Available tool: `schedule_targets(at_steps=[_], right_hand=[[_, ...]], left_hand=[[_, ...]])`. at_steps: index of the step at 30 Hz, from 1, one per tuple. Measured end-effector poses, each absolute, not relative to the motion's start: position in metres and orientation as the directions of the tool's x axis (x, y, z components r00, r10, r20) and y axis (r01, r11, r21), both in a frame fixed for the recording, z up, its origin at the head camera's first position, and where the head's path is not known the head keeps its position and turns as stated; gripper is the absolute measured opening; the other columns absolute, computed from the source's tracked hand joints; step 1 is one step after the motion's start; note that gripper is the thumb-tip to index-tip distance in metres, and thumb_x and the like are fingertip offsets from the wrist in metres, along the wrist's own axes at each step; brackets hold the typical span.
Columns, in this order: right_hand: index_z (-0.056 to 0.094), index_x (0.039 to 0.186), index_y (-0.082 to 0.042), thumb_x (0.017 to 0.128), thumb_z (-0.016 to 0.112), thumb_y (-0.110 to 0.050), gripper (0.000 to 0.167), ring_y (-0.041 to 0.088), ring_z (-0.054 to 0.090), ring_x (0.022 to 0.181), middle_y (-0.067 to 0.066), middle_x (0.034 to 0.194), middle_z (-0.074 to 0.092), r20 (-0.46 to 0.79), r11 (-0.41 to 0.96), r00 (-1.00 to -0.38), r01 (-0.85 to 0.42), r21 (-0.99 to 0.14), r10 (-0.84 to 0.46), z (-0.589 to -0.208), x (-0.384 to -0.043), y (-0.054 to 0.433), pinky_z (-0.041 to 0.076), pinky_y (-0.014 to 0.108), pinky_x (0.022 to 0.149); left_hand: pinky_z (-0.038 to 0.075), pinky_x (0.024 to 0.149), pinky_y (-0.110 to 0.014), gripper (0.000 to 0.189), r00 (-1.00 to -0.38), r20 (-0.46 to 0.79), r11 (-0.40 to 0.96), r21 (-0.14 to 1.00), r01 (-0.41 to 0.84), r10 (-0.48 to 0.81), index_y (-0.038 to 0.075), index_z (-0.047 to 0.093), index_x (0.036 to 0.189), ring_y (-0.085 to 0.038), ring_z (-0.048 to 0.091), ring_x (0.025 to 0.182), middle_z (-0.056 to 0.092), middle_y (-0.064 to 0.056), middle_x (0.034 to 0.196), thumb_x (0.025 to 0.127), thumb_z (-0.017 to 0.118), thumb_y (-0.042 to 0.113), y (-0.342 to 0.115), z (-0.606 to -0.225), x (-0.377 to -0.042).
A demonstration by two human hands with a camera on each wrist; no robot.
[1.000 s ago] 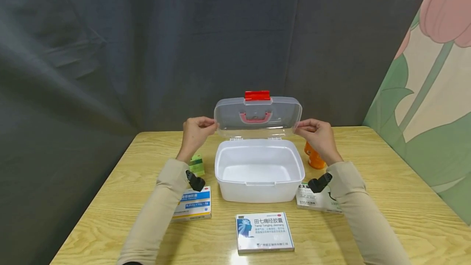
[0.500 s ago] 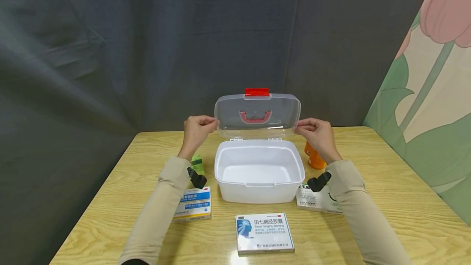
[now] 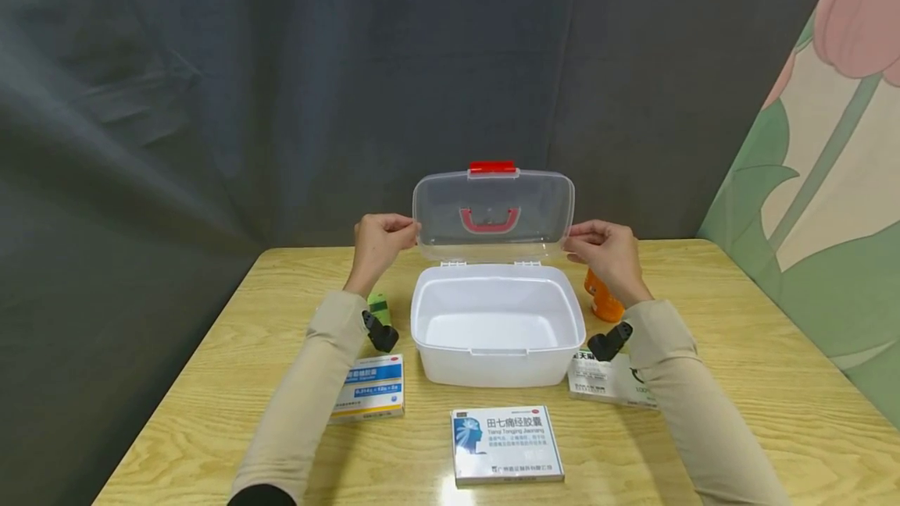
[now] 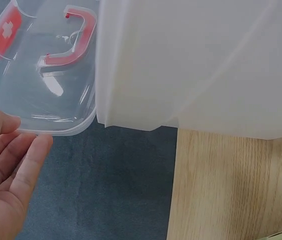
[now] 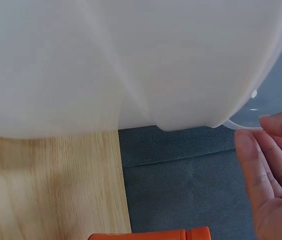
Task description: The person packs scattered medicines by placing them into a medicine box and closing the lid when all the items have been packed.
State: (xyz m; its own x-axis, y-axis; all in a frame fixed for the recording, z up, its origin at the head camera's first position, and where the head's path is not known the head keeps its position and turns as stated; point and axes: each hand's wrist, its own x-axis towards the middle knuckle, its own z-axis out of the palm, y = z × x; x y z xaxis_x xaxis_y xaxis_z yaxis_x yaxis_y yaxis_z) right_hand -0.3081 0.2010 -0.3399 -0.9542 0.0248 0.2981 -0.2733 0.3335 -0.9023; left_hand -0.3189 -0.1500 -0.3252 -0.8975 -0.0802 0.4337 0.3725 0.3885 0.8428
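A white plastic medicine box (image 3: 498,369) stands at the middle of the table with its inside showing bare. Its clear hinged lid (image 3: 494,217) is raised at the back, with a red latch (image 3: 492,168) on top and a red handle (image 3: 490,226). At the lid's left edge, my left hand (image 3: 380,248) pinches the rim between thumb and fingers. My right hand (image 3: 608,252) has the opposite edge between its thumb and fingertips. In the left wrist view the lid's rim (image 4: 63,132) runs between thumb and fingers; in the right wrist view the box wall (image 5: 131,65) hides most of the lid.
A white carton (image 3: 506,443) lies in front of the box. To the left are a blue-and-white carton (image 3: 376,389) and a small green carton (image 3: 380,311); to the right, another white carton (image 3: 605,381) and orange bottles (image 3: 605,303). Dark cloth (image 3: 422,84) hangs behind the table.
The lid has tipped a little further back and up, its red latch rising in the head view. Both hands have stayed at its edges and moved slightly with it.
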Motion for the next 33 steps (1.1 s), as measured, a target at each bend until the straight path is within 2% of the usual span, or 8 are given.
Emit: schedule_targets(at_steps=[9, 18, 25, 29, 33], right_hand=[[0.066, 0.108, 0.005, 0.091, 0.070, -0.016, 0.027, 0.020, 0.070, 0.081, 0.021, 0.102, 0.068, 0.273, 0.382, -0.960, -0.231, -0.895, 0.058, -0.338, -0.309, 0.201, 0.055, 0.023, 0.070], [0.066, 0.109, 0.006, 0.091, 0.069, -0.015, 0.028, 0.022, 0.070, 0.083, 0.023, 0.104, 0.067, 0.245, 0.392, -0.968, -0.206, -0.897, 0.051, -0.336, -0.311, 0.201, 0.056, 0.025, 0.071], [0.065, 0.110, 0.006, 0.092, 0.068, -0.015, 0.027, 0.034, 0.068, 0.092, 0.023, 0.105, 0.067, 0.224, 0.396, -0.973, -0.184, -0.899, 0.057, -0.335, -0.311, 0.200, 0.055, 0.024, 0.072], [0.065, 0.110, 0.006, 0.093, 0.067, -0.015, 0.027, 0.036, 0.067, 0.094, 0.023, 0.105, 0.066, 0.218, 0.403, -0.974, -0.177, -0.898, 0.058, -0.335, -0.312, 0.200, 0.055, 0.026, 0.073], [0.066, 0.110, 0.006, 0.094, 0.067, -0.015, 0.027, 0.032, 0.068, 0.090, 0.023, 0.105, 0.067, 0.210, 0.407, -0.976, -0.167, -0.898, 0.062, -0.337, -0.314, 0.201, 0.056, 0.029, 0.075]], left_hand=[[0.057, 0.065, -0.026, 0.015, -0.912, 0.401, 0.385, 0.857, 0.342, -0.081, -0.001, 0.076, 0.091, -0.018, 0.070, 0.069, 0.072, -0.011, 0.083, 0.086, 0.075, 0.013, -0.147, -0.324, -0.322], [0.058, 0.065, -0.027, 0.016, -0.916, 0.392, 0.409, 0.852, 0.325, -0.088, 0.000, 0.077, 0.093, -0.020, 0.071, 0.071, 0.073, -0.011, 0.086, 0.087, 0.075, 0.015, -0.148, -0.325, -0.324], [0.058, 0.065, -0.030, 0.017, -0.917, 0.389, 0.405, 0.856, 0.322, -0.094, -0.002, 0.076, 0.093, -0.029, 0.071, 0.074, 0.072, -0.013, 0.085, 0.087, 0.075, 0.014, -0.147, -0.327, -0.328], [0.058, 0.066, -0.033, 0.017, -0.919, 0.384, 0.412, 0.855, 0.316, -0.093, -0.002, 0.076, 0.093, -0.027, 0.071, 0.072, 0.072, -0.013, 0.085, 0.088, 0.074, 0.014, -0.145, -0.327, -0.331], [0.058, 0.065, -0.032, 0.016, -0.923, 0.373, 0.426, 0.854, 0.299, -0.100, -0.001, 0.077, 0.093, -0.021, 0.070, 0.068, 0.072, -0.012, 0.083, 0.088, 0.073, 0.014, -0.144, -0.326, -0.332]])
